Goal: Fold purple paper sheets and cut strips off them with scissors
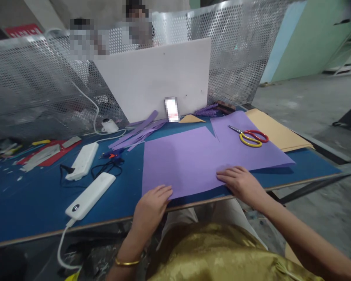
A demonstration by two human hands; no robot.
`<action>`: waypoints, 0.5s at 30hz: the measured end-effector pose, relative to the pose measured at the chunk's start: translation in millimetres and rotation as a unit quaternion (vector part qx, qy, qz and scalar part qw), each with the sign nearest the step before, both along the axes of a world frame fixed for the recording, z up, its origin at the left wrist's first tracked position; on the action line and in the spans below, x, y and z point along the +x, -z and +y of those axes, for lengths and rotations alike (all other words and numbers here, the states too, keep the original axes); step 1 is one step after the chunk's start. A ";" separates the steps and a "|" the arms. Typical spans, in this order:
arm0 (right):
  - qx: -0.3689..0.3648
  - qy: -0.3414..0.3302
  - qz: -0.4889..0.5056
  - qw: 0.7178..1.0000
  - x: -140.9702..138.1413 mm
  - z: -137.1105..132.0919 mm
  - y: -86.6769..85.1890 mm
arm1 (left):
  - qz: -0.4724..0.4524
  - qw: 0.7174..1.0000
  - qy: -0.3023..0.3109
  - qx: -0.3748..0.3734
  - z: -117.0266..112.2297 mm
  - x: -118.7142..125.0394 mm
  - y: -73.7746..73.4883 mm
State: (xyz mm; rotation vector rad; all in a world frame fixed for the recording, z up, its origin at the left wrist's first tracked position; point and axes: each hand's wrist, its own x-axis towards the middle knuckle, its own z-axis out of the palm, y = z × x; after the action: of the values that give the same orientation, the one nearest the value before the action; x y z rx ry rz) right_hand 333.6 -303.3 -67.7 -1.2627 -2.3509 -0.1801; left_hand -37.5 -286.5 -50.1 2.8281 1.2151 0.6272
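A large purple paper sheet (193, 160) lies on the blue table (32, 195), its near edge at the table's front. My left hand (152, 205) rests at the sheet's near left corner, fingers curled onto the edge. My right hand (241, 181) lies flat on the near right part of the sheet, fingers stretched leftward. Red and yellow scissors (251, 137) sit on the sheet's far right part, apart from both hands.
Purple paper strips (140, 132) lie at the back by a white board (158, 78). A white power bank (90, 195) and power strip (83, 160) with cables lie to the left. Tan paper (277, 132) lies at the right. A perforated metal screen (32, 78) stands behind, with people beyond it.
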 end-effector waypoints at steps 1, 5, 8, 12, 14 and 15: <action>-0.015 0.013 0.006 1.000 13.1 1.9 -0.7 | -0.017 0.999 -0.008 -0.032 1.6 -10.1 -2.0; -0.108 0.015 0.100 0.989 54.2 15.0 -5.1 | -0.106 0.980 -0.044 -0.161 11.2 -44.2 -7.7; -0.169 0.034 0.169 0.970 63.2 20.4 -6.6 | -0.176 0.961 -0.069 -0.203 12.9 -51.3 -6.6; -0.213 0.069 0.225 0.948 60.5 20.7 -5.5 | -0.221 0.945 -0.113 -0.213 10.1 -46.0 -2.1; -0.223 0.099 0.245 0.938 59.3 20.9 -4.0 | -0.232 0.938 -0.148 -0.210 9.8 -42.9 -0.5; -0.223 0.119 0.251 0.934 58.8 21.2 -3.1 | -0.236 0.935 -0.167 -0.207 10.0 -41.6 0.1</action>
State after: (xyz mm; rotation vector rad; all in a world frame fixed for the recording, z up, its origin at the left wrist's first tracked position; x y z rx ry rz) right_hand 392.4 -282.1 -64.6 -1.5725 -1.8414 0.5717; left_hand -79.1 -276.5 -50.3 1.9933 1.5097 0.8719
